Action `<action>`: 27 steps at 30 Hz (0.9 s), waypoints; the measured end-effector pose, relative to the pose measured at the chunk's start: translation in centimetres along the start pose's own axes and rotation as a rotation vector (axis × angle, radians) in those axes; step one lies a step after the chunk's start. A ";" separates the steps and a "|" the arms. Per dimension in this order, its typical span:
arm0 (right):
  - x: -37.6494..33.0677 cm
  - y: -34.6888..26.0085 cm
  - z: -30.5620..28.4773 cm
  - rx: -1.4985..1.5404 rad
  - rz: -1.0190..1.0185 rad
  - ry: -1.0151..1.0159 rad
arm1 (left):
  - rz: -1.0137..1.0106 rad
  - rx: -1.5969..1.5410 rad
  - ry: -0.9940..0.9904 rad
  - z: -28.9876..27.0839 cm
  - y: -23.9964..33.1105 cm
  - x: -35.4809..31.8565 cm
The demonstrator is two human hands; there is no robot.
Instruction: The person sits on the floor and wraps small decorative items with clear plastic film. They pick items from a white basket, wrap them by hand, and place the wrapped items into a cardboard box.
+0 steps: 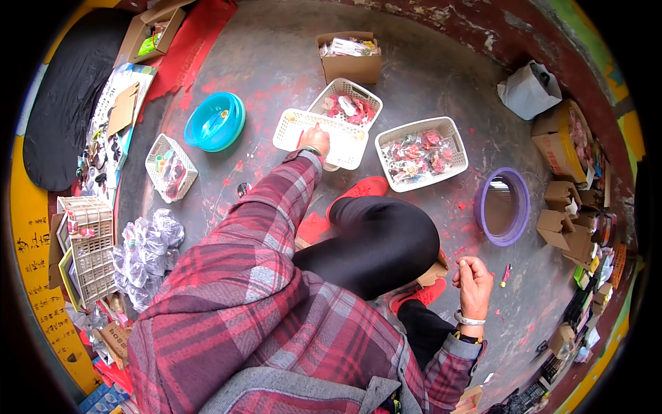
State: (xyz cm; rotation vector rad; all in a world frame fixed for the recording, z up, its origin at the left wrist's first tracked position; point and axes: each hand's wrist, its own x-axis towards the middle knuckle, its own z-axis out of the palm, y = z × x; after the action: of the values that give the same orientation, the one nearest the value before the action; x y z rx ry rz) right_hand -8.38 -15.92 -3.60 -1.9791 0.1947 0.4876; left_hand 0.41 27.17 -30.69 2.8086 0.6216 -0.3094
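Note:
My left hand is over a shallow white basket, its fingers bunched and pointing down. What those fingers hold, if anything, is hidden. This basket's far side overlaps another white basket with red and pink small pieces inside. To the right, a third white basket contains several clear-wrapped packets with red contents. My right hand is raised beside my right knee, away from the baskets. Its fingers are curled in with the thumb against them, and I cannot make out anything in them.
Blue-green basins and a small white basket stand on the left, near several filled plastic bags. A cardboard box sits ahead. At right are a purple-rimmed basin, a white bag and cardboard boxes.

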 end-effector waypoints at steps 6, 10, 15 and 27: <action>-0.2 0.0 0.0 -0.013 -0.014 0.000 | 0.279 0.122 0.198 0.1 -1.0 -0.1; -0.4 -0.2 0.0 -0.012 -0.010 0.003 | 0.251 0.067 0.101 -1.6 0.2 -0.7; -0.9 -0.7 0.2 -0.014 -0.057 0.005 | 0.020 -0.646 -0.188 -5.6 1.7 -2.4; -2.8 -3.9 1.3 -0.358 -0.732 0.518 | 0.284 -1.468 -0.742 -23.9 19.2 -15.0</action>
State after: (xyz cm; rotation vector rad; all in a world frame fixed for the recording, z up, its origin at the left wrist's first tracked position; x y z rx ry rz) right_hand -9.89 -13.28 0.32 -2.3093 -0.3178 -0.4994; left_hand -0.91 11.33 -0.47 1.1996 0.1079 -0.5027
